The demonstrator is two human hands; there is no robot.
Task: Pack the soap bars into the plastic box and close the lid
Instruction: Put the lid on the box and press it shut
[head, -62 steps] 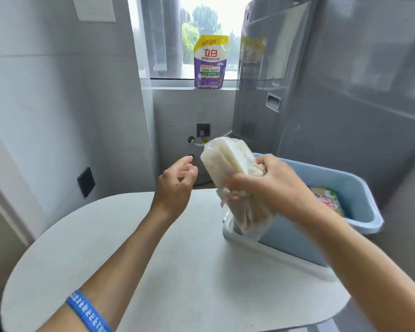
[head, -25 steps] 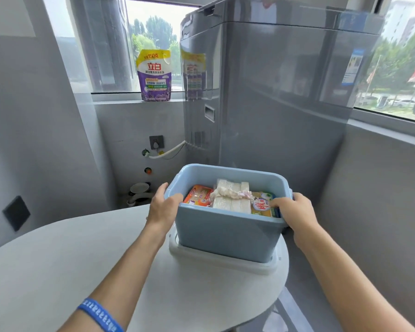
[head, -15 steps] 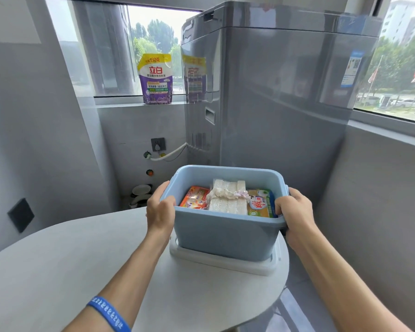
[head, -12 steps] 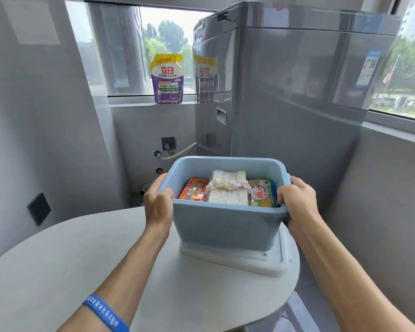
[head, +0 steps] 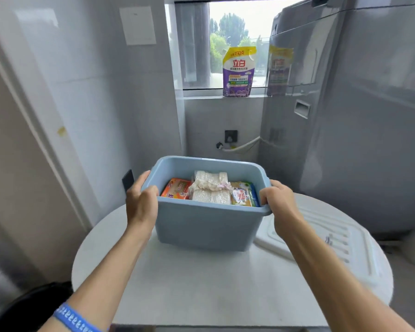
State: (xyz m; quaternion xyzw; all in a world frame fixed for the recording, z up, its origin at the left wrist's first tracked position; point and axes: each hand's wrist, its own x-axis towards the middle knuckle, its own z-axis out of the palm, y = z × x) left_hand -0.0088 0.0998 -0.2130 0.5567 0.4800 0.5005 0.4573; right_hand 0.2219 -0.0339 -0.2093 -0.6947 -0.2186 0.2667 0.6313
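Note:
A light blue plastic box (head: 204, 226) stands open on the round white table (head: 201, 283). Inside lie a clear bag of white soap bars (head: 210, 190), an orange soap pack (head: 176, 188) to its left and a green-and-yellow pack (head: 243, 194) to its right. My left hand (head: 140, 202) grips the box's left rim. My right hand (head: 277, 202) grips the right rim. The white ribbed lid (head: 321, 245) lies flat on the table to the right of the box, no longer under it.
A grey washing machine (head: 357, 116) rises at the right, close to the table. A purple detergent pouch (head: 237, 71) stands on the window sill. A wall socket and hose (head: 235, 142) sit behind the box. The wall stands close on the left.
The bag of soap bars went from my right hand into the box. Both hands took the box by its rims and shifted it left off the lid.

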